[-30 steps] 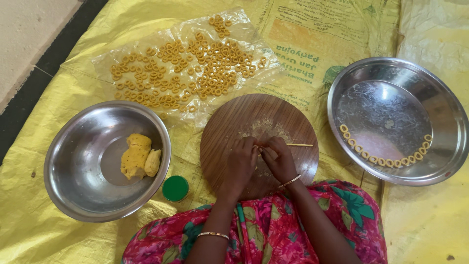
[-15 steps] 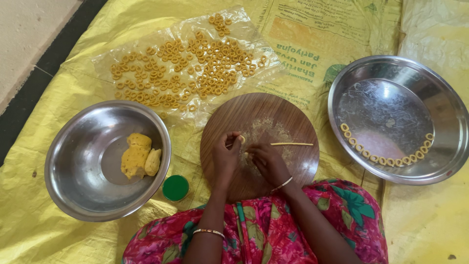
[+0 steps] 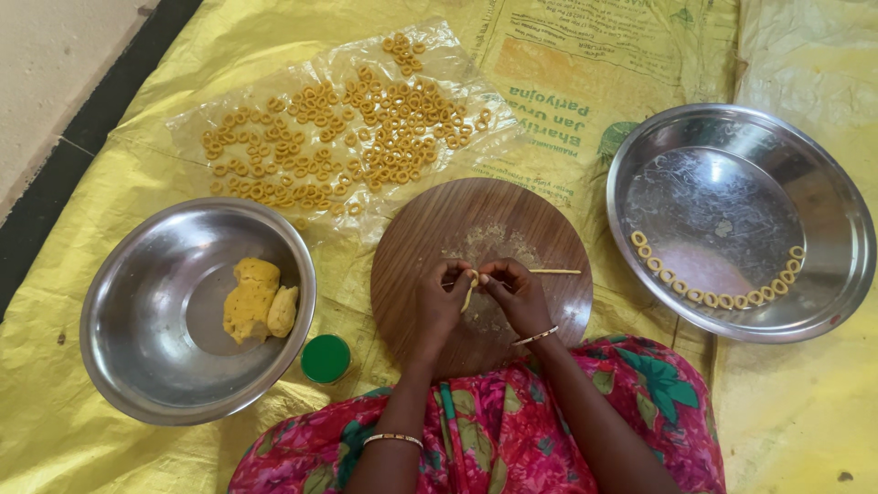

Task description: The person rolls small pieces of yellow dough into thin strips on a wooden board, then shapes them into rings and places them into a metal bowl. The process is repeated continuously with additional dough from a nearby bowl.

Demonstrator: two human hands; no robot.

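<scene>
Head cam is looking straight down at a yellow tarp (image 3: 110, 439) w/ everything laid out on it. I'm seeing a steel bowl (image 3: 128, 366) at left, holding two lumps of yellow dough (image 3: 259, 297) that are touching each other, sitting towards its right side. A small green lid (image 3: 326, 358) is lying just beside that bowl's rim, on the tarp. At right a wide steel plate (image 3: 823, 274) is carrying a curved row of dough rings (image 3: 709, 295) along its lower inner edge, rings nearly touching one after another. Up top a clear plastic sheet (image 3: 210, 119) is spread flat and is carrying many more rings (image 3: 338, 137), scattered in one layer.

Centre: a round wooden board (image 3: 430, 238), w/ a thin rolled dough stick (image 3: 554, 271) lying on it, just right of the hands. Both forearms are coming up from the bottom edge over a pink floral garment (image 3: 494, 439). Left hand (image 3: 441, 302) and right hand (image 3: 519, 297) are meeting over the board, fingertips close together, each pinching the top of a short dough strip (image 3: 468, 295) that is hanging down between them. Palms are facing down, knuckles bent. A bangle is sitting on each wrist.
</scene>
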